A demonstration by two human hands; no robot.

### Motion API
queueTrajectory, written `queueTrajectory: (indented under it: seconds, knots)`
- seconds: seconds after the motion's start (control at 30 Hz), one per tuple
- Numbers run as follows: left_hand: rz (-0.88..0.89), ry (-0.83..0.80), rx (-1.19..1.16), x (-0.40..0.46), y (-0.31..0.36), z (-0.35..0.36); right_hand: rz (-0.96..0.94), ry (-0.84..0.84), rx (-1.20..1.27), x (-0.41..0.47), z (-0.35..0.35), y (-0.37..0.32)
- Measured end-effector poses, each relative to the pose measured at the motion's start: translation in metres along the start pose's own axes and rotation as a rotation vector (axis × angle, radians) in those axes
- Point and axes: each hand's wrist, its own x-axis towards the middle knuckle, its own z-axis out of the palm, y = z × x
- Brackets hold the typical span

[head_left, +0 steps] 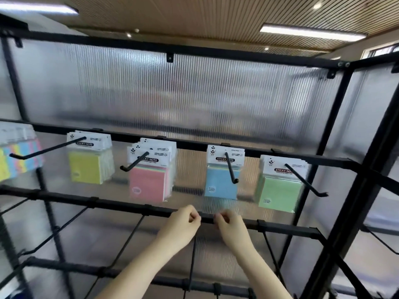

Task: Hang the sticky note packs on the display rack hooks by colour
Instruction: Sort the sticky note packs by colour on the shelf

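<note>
Both hands nearest: left hand (183, 221) and right hand (230, 223), fingers curled, tips close together at the lower bar (280, 228); holding anything, cannot tell. Packs sorted above: yellow (86, 167), pink (148, 182), blue (220, 182), green (278, 193). Risk: knocking blue pack loose when reaching up.

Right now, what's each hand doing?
Left hand: fingers curled at the rack bar, holding nothing visible.
Right hand: same.
</note>
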Motion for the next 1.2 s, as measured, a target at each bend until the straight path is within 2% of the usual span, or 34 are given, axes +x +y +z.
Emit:
queueTrajectory:
  seconds: [0.2, 0.47, 0.7, 0.97, 1.1, 1.2]
  knots:
    - [-0.067, 0.101, 0.073, -0.052, -0.018, -0.034, -0.138, -0.124, -0.018, -0.026, 0.024, -0.021]
    - [-0.229, 0.253, 0.167, -0.115, -0.082, -0.098, -0.303, -0.306, 0.023, -0.062, 0.093, -0.077]
    - [-0.229, 0.470, 0.135, -0.132, -0.140, -0.172, -0.437, -0.440, 0.002, -0.088, 0.168, -0.142]
    - [-0.142, 0.644, 0.054, -0.138, -0.205, -0.274, -0.520, -0.336, 0.116, -0.095, 0.267, -0.224]
    - [-0.050, 0.725, 0.097, -0.133, -0.228, -0.323, -0.563, -0.222, 0.189, -0.092, 0.309, -0.259]
    - [0.014, 0.715, 0.187, -0.120, -0.239, -0.344, -0.537, -0.135, 0.216, -0.084, 0.336, -0.276]
